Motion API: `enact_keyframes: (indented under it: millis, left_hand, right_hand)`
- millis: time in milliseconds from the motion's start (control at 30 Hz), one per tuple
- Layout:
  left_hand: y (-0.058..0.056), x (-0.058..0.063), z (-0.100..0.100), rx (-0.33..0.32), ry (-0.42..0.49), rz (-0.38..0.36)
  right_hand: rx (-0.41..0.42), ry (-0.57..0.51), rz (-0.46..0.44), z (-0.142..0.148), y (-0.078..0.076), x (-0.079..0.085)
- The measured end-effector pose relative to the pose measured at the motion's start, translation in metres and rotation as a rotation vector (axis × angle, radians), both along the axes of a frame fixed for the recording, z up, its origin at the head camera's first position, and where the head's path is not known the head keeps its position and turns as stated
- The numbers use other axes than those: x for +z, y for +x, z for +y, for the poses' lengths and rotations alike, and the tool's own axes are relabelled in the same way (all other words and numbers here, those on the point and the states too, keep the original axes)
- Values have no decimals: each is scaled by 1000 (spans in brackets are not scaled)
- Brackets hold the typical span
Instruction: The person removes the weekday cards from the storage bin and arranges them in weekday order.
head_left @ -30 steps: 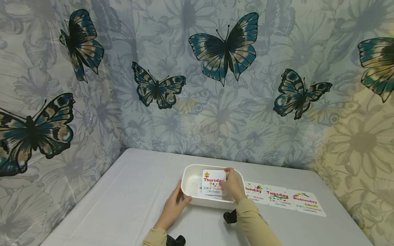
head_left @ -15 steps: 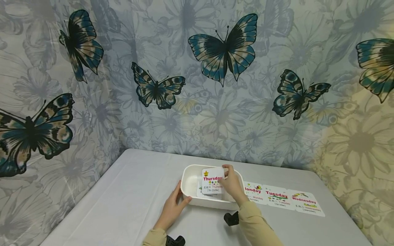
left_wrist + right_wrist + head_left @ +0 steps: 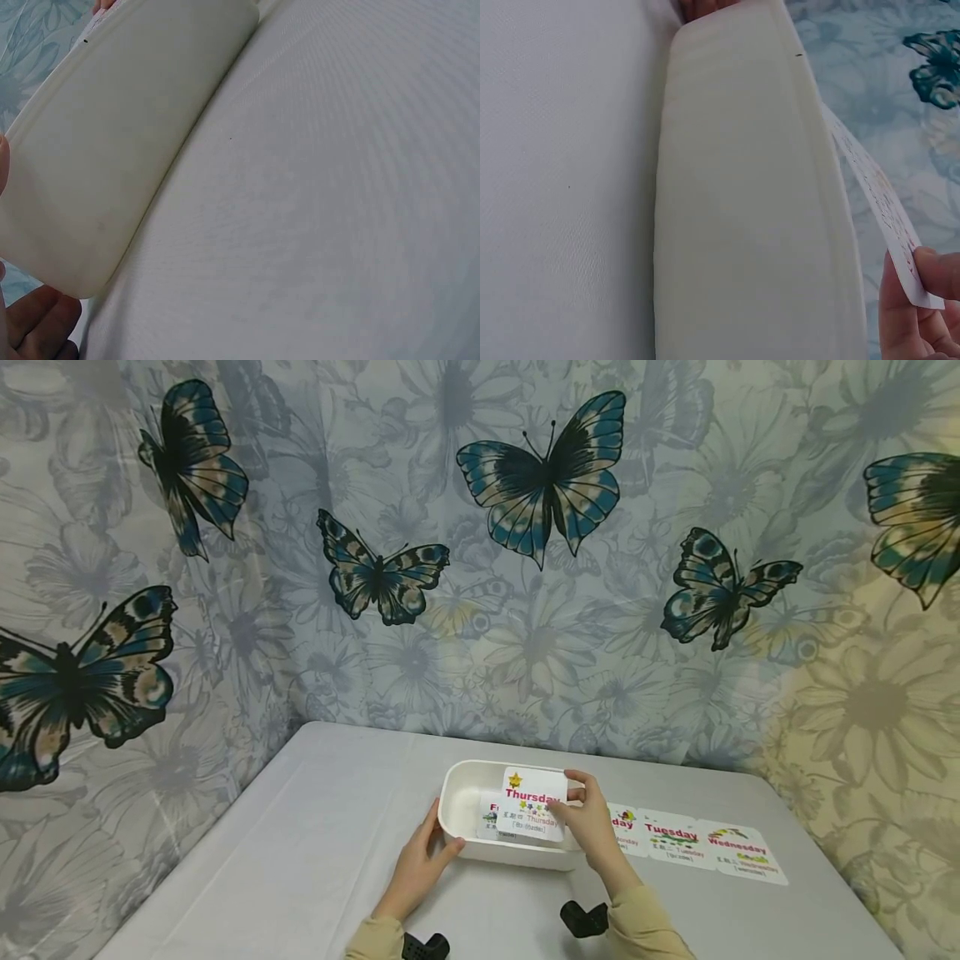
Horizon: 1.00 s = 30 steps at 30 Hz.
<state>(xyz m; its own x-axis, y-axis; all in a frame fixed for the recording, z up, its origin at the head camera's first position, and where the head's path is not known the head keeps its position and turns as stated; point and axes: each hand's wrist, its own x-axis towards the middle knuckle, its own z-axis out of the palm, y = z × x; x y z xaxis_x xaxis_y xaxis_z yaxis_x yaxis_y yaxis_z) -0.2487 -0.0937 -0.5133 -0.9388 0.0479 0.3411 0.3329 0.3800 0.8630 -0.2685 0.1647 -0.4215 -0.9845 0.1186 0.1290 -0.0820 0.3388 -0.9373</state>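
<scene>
A white plastic box (image 3: pixel 517 856) stands on the table, and my left hand (image 3: pixel 420 864) holds its left end, thumb at the front rim. The left wrist view shows some of its fingers (image 3: pixel 45 324) at the box's lower corner. Between thumb and fingers my right hand (image 3: pixel 592 828) pinches the right edge of a "Thursday" card (image 3: pixel 534 803), tilted up over the box's right part. In the right wrist view the card (image 3: pixel 877 199) rises beyond the box rim, bent slightly. Behind it another card (image 3: pixel 487 823), its word starting with F, lies in the box, partly covered.
Right of the box, a row of cards lies on the white-covered table (image 3: pixel 315 835): a partly hidden Monday card (image 3: pixel 627 832), a Tuesday card (image 3: pixel 672 841) and a Wednesday card (image 3: pixel 747 853). Behind the table hangs a butterfly-patterned cloth (image 3: pixel 540 668).
The Thursday card was lifted from the other card, then moved right with my right hand, uncovering the other card's left side. My left hand and the box have hardly moved.
</scene>
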Motion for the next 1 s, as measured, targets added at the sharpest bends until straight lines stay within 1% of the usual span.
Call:
enact_keyframes:
  millis: [167, 333, 533, 667, 733, 867, 900, 1000]
  left_hand:
    - [-1, 0, -1, -3, 2, -2]
    - [0, 3, -1, -2, 5, -13]
    - [1, 4, -1, -3, 4, -13]
    - [1, 4, 0, -1, 4, -18]
    - [0, 3, 1, 0, 5, -26]
    - [0, 2, 1, 0, 1, -26]
    - [1, 2, 1, 2, 1, -26]
    - [1, 3, 1, 6, 5, -31]
  right_hand:
    - [-25, -70, -39, 19, 9, 2]
    - [-48, -127, -46, 40, 17, 2]
    - [-85, -196, -31, 65, 29, 5]
    - [-79, -234, 1, 87, 35, 2]
    - [-75, -243, -3, 99, 38, -1]
    - [-63, -252, -39, 120, 44, -5]
    - [-63, -234, -69, 123, 45, -6]
    - [-73, -245, -113, 131, 49, -9]
